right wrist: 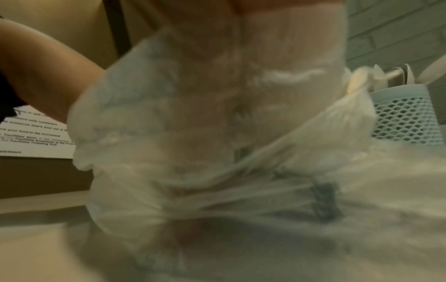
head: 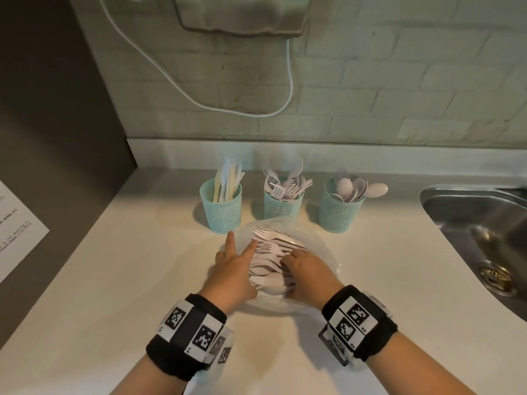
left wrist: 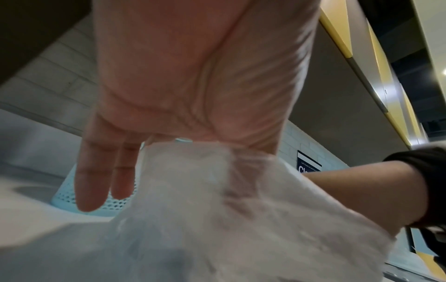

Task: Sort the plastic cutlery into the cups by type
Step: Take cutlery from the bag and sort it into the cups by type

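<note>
On the worktop [head: 119,266], the clear bag of forks [head: 273,252] lies between both hands, handles running toward 3 o'clock. The left hand [head: 231,269] pinches bag film at 9 o'clock, two fingers straight. The right hand [head: 306,273], nearer the handles, curls into the forks; the fork cup [head: 282,206] stands at 12 o'clock.

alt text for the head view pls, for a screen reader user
Two hands, the left hand and right hand, work at a clear plastic bag of white forks on a pale counter. Behind stand three mint mesh cups: knives cup, forks cup, spoons cup. A steel sink lies at right.
</note>
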Available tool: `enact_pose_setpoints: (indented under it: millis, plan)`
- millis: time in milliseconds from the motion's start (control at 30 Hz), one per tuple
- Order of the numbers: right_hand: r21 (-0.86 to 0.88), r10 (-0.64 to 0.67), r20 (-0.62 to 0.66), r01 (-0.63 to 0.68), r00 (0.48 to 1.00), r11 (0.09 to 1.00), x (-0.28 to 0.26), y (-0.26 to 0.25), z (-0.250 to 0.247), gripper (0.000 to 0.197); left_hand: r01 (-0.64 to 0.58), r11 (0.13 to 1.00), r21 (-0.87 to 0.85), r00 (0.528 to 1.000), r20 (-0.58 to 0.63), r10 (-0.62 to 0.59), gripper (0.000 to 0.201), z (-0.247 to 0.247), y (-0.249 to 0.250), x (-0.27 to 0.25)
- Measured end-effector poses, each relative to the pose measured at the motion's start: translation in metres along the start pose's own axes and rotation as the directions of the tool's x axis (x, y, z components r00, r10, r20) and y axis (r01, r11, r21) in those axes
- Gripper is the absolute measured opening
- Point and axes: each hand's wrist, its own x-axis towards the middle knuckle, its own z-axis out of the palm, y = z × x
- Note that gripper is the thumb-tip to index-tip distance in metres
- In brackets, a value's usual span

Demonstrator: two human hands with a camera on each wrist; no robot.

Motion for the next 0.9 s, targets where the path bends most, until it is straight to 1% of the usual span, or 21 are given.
enact_pose_setpoints:
  millis: [100, 200, 267, 333, 433, 600, 767, 900]
  plan:
    - [0.017, 0.003, -0.01, -0.003, 1.0, 1.0, -0.0003, 0.0009, -0.0019, 0.049, 0.033, 0.999, 0.0, 0.999, -0.02, -0.033, 0.101, -0.0012, -0.0001, 0.0004]
    - [0.045, -0.005, -0.025, 0.006, 1.0, 0.999, -0.0006, 0.0012, -0.0015, 0.047, 0.058, 0.998, -0.04, 0.998, -0.01, -0.058, 0.104, -0.0042, -0.0021, 0.0001]
    - [0.049, 0.004, -0.023, -0.002, 1.0, 0.999, -0.0011, 0.0006, -0.0016, 0.044, 0.041, 0.995, -0.089, 0.999, 0.003, -0.041, 0.103, -0.0057, -0.0025, -0.0011]
    - [0.04, 0.001, -0.017, -0.001, 1.0, 0.999, -0.001, 0.0006, -0.002, 0.039, 0.025, 0.992, -0.12, 1.0, 0.016, -0.023, 0.096, -0.0071, -0.0009, -0.003]
    - [0.036, -0.005, -0.01, 0.006, 1.0, 0.999, -0.001, -0.0008, -0.0023, 0.035, 0.021, 0.996, -0.09, 0.999, 0.038, -0.018, 0.093, -0.0078, 0.0023, -0.0044]
    - [0.038, 0.001, -0.008, -0.001, 1.0, 0.999, -0.0025, -0.0012, 0.0022, 0.039, -0.01, 0.999, -0.052, 0.998, 0.069, 0.013, 0.092, -0.0067, 0.0055, -0.0049]
    - [0.0, -0.033, -0.014, 0.033, 0.999, 0.999, -0.0037, 0.0009, 0.0053, 0.035, -0.016, 0.998, -0.054, 0.997, 0.071, 0.02, 0.092, -0.0078, 0.0066, -0.0056]
    - [-0.007, -0.026, 0.01, 0.026, 1.0, 1.0, -0.0047, 0.0027, 0.0067, 0.034, -0.022, 0.998, -0.063, 0.997, 0.072, 0.027, 0.093, -0.0075, 0.0066, -0.0058]
